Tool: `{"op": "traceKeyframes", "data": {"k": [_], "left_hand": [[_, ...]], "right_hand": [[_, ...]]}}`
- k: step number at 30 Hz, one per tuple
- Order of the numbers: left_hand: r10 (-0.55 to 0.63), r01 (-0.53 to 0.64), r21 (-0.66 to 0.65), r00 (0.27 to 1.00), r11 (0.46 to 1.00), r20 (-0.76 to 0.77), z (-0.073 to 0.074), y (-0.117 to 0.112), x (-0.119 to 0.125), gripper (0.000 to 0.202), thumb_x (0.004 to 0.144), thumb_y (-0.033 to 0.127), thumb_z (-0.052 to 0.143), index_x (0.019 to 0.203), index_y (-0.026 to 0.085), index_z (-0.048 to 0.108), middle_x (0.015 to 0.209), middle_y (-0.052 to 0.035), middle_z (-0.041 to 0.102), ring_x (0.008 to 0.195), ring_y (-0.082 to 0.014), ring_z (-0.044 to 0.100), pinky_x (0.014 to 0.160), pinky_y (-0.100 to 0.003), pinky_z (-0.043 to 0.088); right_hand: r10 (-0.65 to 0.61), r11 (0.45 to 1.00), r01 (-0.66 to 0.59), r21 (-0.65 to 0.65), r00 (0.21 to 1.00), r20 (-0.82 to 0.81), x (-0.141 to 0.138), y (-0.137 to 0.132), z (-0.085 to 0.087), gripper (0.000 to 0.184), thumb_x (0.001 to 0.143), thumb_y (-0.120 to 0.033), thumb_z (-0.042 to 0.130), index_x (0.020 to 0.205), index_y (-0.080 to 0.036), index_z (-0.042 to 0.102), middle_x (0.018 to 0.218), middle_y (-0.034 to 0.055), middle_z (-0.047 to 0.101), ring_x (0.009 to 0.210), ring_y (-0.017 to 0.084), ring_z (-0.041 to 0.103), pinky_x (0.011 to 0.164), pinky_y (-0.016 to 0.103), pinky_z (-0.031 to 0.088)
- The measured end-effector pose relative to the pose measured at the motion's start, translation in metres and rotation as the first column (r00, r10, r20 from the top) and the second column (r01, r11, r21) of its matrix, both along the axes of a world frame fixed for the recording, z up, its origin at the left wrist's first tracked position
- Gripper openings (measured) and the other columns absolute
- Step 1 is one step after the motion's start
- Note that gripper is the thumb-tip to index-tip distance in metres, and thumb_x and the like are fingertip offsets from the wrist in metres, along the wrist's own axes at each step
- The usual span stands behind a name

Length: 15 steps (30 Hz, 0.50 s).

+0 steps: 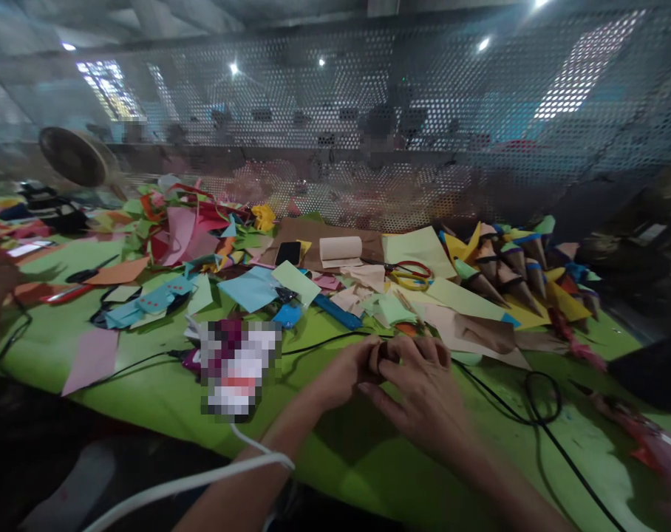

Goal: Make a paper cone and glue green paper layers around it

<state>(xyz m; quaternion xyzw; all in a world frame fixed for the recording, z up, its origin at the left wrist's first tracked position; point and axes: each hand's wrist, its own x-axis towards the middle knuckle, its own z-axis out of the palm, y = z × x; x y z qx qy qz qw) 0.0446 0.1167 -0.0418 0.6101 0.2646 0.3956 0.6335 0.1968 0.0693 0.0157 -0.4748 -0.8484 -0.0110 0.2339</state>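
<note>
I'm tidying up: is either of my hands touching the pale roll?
No, the pale roll lies on brown paper, beyond the left hand and right hand.

Place: craft workshop, by the look | long green worktable [161, 403] heaped with cut coloured paper [181, 230] | red-handled scissors [395, 267] among it | paper cones [513, 260] clustered at right | perforated screen [291, 137] behind | fan [72, 157] at far left | bright lights [234, 69] overhead
</note>
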Motion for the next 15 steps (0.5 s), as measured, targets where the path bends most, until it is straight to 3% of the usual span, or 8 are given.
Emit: {"op": "traceKeyframes", "data": {"k": [4, 8, 15], "left_hand": [[0.05, -0.037, -0.12, 0.993, 0.992, 0.104, 0.007, 0.005, 0.0, 0.034, 0.063, 0.02, 0.08, 0.089, 0.017, 0.058, 0.084, 0.0002, 0.056, 0.08, -0.0156, 0.052, 0.079, -0.029, 0.043], [0.087, -0.034, -0.239, 0.972, 0.971, 0.218, 0.008, 0.007, 0.002, 0.051, 0.055, 0.034, 0.09, 0.097, 0.018, 0.064, 0.089, -0.0025, 0.061, 0.084, -0.0179, 0.058, 0.08, -0.029, 0.045], [0.121, -0.032, -0.313, 0.956, 0.949, 0.269, 0.011, 0.003, 0.003, 0.052, 0.049, 0.02, 0.091, 0.095, 0.018, 0.067, 0.092, -0.0045, 0.066, 0.084, -0.0197, 0.063, 0.081, -0.031, 0.051]], "right_hand": [[0.068, 0.997, -0.072, -0.027, 0.99, -0.126, 0.006, 0.004, 0.006, 0.01, 0.087, -0.032, 0.064, 0.091, -0.023, 0.066, 0.101, 0.0067, 0.06, 0.094, 0.027, 0.052, 0.079, 0.042, 0.04], [0.083, 0.996, -0.073, 0.043, 0.952, -0.295, 0.017, 0.009, 0.009, 0.022, 0.091, -0.027, 0.059, 0.112, -0.028, 0.066, 0.106, 0.0064, 0.06, 0.103, 0.027, 0.053, 0.086, 0.044, 0.041], [0.052, 0.995, -0.035, 0.093, 0.98, -0.191, 0.014, 0.009, 0.005, 0.02, 0.088, -0.03, 0.062, 0.106, -0.027, 0.068, 0.128, 0.0091, 0.056, 0.114, 0.032, 0.049, 0.09, 0.049, 0.041]]}}
